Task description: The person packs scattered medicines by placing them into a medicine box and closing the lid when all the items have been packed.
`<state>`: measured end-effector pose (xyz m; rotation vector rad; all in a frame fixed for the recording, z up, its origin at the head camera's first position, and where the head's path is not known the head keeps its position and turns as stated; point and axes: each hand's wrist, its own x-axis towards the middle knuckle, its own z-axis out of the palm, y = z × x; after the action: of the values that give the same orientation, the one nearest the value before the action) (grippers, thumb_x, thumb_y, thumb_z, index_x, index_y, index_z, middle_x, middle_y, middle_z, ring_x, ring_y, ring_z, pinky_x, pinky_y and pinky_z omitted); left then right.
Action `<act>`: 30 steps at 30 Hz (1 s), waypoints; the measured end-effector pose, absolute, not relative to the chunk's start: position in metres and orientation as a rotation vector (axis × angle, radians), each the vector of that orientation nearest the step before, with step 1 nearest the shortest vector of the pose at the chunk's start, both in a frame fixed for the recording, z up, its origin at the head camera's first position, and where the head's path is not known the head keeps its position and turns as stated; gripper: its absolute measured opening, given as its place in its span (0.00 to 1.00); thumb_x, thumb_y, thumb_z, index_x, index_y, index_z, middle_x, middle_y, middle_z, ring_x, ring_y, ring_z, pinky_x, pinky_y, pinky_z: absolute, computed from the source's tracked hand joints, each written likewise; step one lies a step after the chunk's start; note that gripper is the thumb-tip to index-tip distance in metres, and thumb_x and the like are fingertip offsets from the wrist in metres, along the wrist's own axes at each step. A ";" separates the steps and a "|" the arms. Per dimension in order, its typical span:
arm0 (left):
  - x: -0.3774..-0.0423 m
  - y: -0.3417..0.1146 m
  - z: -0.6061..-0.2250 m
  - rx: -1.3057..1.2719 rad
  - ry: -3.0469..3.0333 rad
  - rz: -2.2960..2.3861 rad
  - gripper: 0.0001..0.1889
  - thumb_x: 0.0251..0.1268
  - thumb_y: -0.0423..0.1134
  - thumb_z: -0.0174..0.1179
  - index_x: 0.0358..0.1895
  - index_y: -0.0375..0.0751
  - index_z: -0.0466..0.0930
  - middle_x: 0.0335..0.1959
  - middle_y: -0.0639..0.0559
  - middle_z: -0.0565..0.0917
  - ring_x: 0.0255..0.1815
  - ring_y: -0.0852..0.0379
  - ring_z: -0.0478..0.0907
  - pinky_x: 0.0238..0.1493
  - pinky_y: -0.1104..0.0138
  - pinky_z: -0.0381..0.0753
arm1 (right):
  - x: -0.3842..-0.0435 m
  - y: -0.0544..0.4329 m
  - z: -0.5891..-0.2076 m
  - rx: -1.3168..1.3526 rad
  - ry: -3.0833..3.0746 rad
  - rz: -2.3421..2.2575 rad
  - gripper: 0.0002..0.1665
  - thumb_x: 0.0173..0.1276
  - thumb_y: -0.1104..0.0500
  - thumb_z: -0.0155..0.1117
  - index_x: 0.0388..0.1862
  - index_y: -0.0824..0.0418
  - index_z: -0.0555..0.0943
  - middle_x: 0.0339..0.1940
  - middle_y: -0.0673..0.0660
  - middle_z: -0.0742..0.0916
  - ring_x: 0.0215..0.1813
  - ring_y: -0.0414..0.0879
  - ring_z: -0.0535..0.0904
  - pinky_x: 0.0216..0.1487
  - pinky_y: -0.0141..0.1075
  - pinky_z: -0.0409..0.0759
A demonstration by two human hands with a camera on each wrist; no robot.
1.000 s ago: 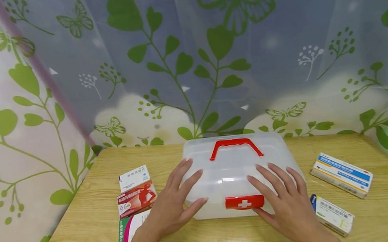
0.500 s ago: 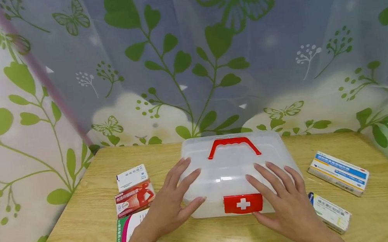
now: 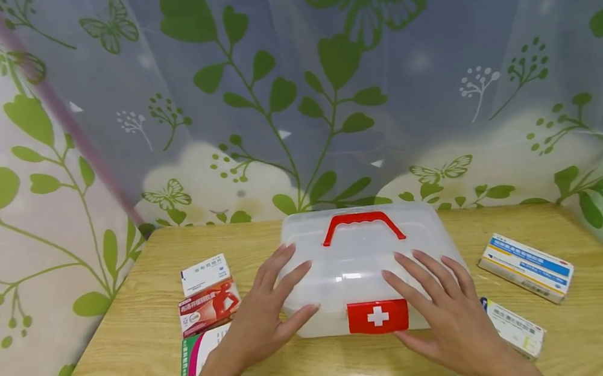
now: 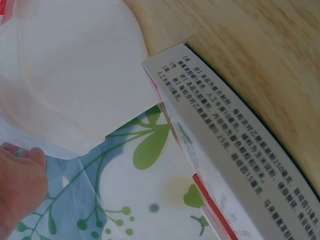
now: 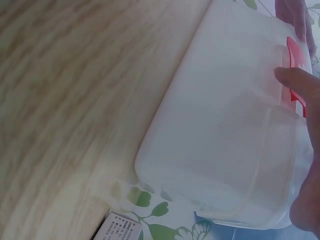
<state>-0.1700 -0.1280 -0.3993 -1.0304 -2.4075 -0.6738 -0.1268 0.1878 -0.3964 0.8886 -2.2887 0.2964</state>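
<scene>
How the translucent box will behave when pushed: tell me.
The translucent box probably feels stiff: its moulded walls hold their shape. Lying flat and broad on the table, it seems unlikely to tip. Its shiny surface may be slippery.

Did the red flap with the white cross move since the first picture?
Yes, downward: the lower edge of the red flap now reaches the bottom edge of the clear box; a second ago, some box showed below it.
</scene>
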 end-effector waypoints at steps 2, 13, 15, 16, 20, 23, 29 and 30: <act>-0.170 -0.128 -0.399 -1.026 -2.409 -0.675 0.32 0.67 0.59 0.53 0.71 0.52 0.63 0.75 0.49 0.53 0.74 0.49 0.48 0.56 0.51 0.74 | -0.127 0.188 -0.396 0.891 -2.278 0.294 0.44 0.67 0.29 0.42 0.70 0.56 0.68 0.72 0.62 0.66 0.70 0.62 0.57 0.67 0.58 0.46; -0.169 -0.128 -0.399 -1.035 -2.415 -0.712 0.32 0.67 0.58 0.55 0.71 0.52 0.63 0.75 0.49 0.53 0.74 0.49 0.48 0.57 0.50 0.73 | -0.126 0.188 -0.392 0.864 -2.212 0.351 0.36 0.72 0.35 0.44 0.66 0.56 0.72 0.68 0.59 0.71 0.68 0.59 0.62 0.68 0.54 0.50; -0.169 -0.127 -0.398 -1.041 -2.417 -0.739 0.32 0.67 0.57 0.55 0.71 0.52 0.63 0.75 0.49 0.54 0.74 0.49 0.48 0.58 0.50 0.72 | -0.126 0.192 -0.389 0.873 -2.192 0.381 0.33 0.74 0.38 0.43 0.65 0.57 0.74 0.66 0.58 0.74 0.67 0.57 0.64 0.69 0.49 0.51; -0.169 -0.127 -0.397 -1.044 -2.419 -0.756 0.32 0.67 0.57 0.56 0.71 0.52 0.63 0.75 0.49 0.54 0.74 0.48 0.48 0.59 0.49 0.71 | -0.127 0.195 -0.387 0.880 -2.177 0.401 0.32 0.75 0.39 0.44 0.63 0.59 0.75 0.65 0.58 0.75 0.66 0.57 0.66 0.70 0.47 0.52; -0.167 -0.127 -0.392 -1.049 -2.424 -0.826 0.32 0.65 0.55 0.59 0.71 0.52 0.64 0.74 0.48 0.54 0.74 0.48 0.48 0.60 0.49 0.69 | -0.131 0.209 -0.384 0.884 -2.141 0.468 0.32 0.74 0.39 0.47 0.60 0.62 0.78 0.62 0.60 0.77 0.64 0.59 0.68 0.71 0.40 0.53; -0.165 -0.127 -0.390 -1.045 -2.422 -0.857 0.32 0.64 0.54 0.60 0.70 0.51 0.65 0.74 0.48 0.54 0.74 0.48 0.48 0.61 0.49 0.68 | -0.133 0.220 -0.386 0.851 -2.156 0.500 0.35 0.72 0.37 0.48 0.60 0.63 0.77 0.63 0.62 0.76 0.63 0.60 0.66 0.71 0.38 0.51; -0.164 -0.127 -0.392 -1.039 -2.405 -0.905 0.33 0.64 0.54 0.60 0.70 0.50 0.65 0.75 0.47 0.54 0.74 0.47 0.48 0.63 0.47 0.65 | -0.132 0.234 -0.394 0.807 -2.286 0.554 0.34 0.75 0.38 0.42 0.66 0.60 0.72 0.70 0.62 0.69 0.68 0.59 0.60 0.71 0.35 0.47; -0.164 -0.127 -0.392 -1.039 -2.404 -0.913 0.33 0.64 0.54 0.60 0.70 0.50 0.65 0.75 0.47 0.53 0.74 0.46 0.48 0.63 0.47 0.65 | -0.132 0.235 -0.395 0.801 -2.311 0.563 0.34 0.76 0.38 0.41 0.67 0.60 0.72 0.71 0.61 0.67 0.70 0.59 0.58 0.72 0.36 0.46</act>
<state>-0.1640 -0.1266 -0.3919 -1.0389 -2.4039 -0.9126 -0.1320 0.2350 -0.3945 0.8012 -2.3107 0.5635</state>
